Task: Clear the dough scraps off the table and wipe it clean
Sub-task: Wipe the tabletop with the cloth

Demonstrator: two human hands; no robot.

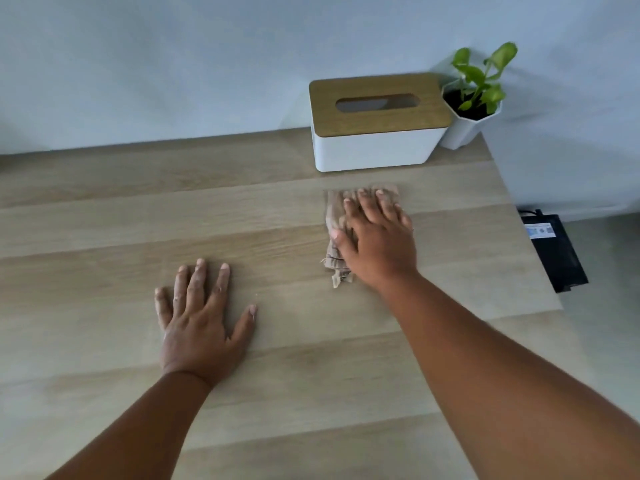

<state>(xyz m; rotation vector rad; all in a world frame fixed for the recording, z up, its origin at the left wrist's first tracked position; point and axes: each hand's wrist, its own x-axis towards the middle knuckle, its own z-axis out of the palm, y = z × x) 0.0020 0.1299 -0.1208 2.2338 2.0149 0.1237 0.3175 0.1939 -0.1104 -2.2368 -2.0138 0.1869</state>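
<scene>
While left hand (201, 320) lies flat; right hand (377, 237) presses cloth (334, 216) flat-fingered.

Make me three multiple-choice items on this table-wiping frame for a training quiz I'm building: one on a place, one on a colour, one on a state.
1. Where does the potted plant stand?
A. Left of the left hand
B. At the table's far right corner, beside the tissue box
C. On top of the tissue box

2. What colour is the tissue box's body?
A. White
B. Black
C. Green

3. How does the right hand meet the cloth?
A. It pinches it in the air
B. It lies flat on it, fingers straight, pressing it to the table
C. It is apart from it

Answers: 1 B, the pot sits right of the box at the corner. 2 A, white sides under a wooden lid. 3 B, spread fingers cover the beige cloth, while the left hand rests flat on bare wood.
</scene>
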